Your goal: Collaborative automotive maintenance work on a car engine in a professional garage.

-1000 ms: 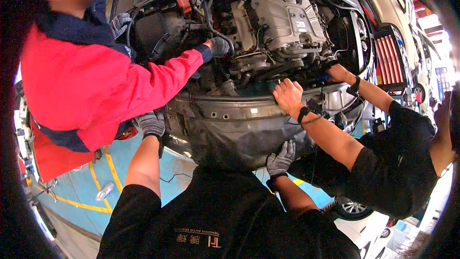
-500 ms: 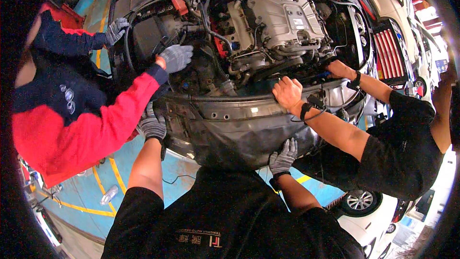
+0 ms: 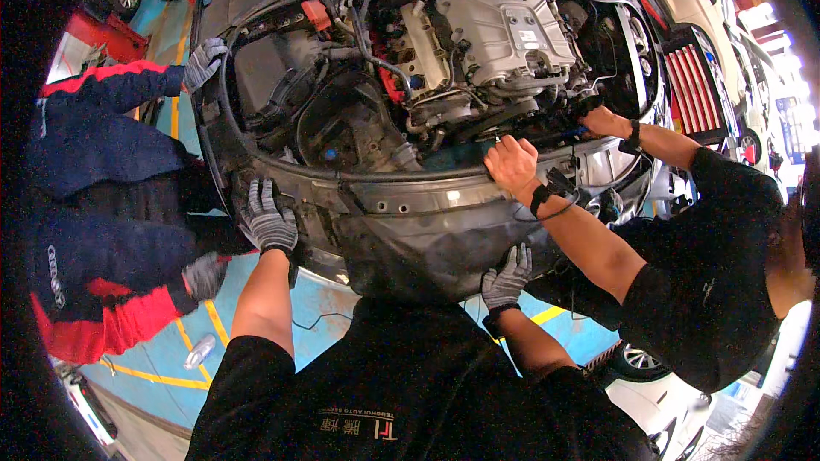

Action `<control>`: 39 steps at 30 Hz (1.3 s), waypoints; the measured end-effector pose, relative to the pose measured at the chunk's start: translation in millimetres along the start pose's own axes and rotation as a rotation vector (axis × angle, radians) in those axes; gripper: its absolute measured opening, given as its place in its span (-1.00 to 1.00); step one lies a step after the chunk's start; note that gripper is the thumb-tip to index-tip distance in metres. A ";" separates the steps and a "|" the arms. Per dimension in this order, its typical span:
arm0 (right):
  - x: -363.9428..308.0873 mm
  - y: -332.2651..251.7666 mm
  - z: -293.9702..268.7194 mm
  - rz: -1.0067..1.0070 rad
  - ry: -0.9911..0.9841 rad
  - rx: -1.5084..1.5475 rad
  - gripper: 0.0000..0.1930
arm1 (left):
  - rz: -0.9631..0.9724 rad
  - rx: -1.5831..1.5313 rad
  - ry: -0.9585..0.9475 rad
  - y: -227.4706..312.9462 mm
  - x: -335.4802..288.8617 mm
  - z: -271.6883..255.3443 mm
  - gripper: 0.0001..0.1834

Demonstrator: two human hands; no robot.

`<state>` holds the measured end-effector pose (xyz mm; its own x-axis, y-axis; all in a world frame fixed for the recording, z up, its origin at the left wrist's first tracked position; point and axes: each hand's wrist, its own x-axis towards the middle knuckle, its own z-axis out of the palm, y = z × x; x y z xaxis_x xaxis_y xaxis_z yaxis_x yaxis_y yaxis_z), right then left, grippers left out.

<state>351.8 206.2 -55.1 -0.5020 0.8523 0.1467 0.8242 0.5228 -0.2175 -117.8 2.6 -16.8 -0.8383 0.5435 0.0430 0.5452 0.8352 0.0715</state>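
My left hand point(image 3: 269, 215), in a grey striped glove, lies with its fingers stretched out on the dark left end of the car's front panel. Lower and to the right, my right hand point(image 3: 507, 278), gloved alike, presses its spread fingers flat against the black front cover point(image 3: 418, 243). Neither hand grips anything. Behind the panel lies the engine bay, with a silver engine cover point(image 3: 512, 30) and a black box point(image 3: 260, 68) at its left.
At the left, a person in navy and red rests one gloved hand point(image 3: 203, 64) on the fender; the other gloved hand point(image 3: 205, 277) hangs low. A person in black at the right has one bare hand point(image 3: 512, 164) on the panel's edge, another point(image 3: 606, 122) inside the bay.
The left person's gloved hand and red sleeve have withdrawn from the engine bay and dropped low at the left. My hands have hardly moved.
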 end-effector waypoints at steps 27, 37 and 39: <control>0.1 1.8 -1.4 -0.061 0.070 0.025 -0.15 | 0.031 0.125 0.012 -8.5 2.3 17.7 -0.12; -2.0 3.2 1.1 -0.049 0.069 -0.005 -0.16 | 0.028 0.093 0.016 -6.1 3.8 14.1 -0.08; -3.2 7.5 6.6 -0.047 0.068 -0.023 -0.18 | -0.002 0.097 -0.021 -3.7 3.9 11.5 -0.08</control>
<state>357.8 207.4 -63.6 -0.5221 0.8237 0.2212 0.8062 0.5613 -0.1871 -123.0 2.7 -28.4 -0.8395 0.5429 0.0222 0.5424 0.8397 -0.0255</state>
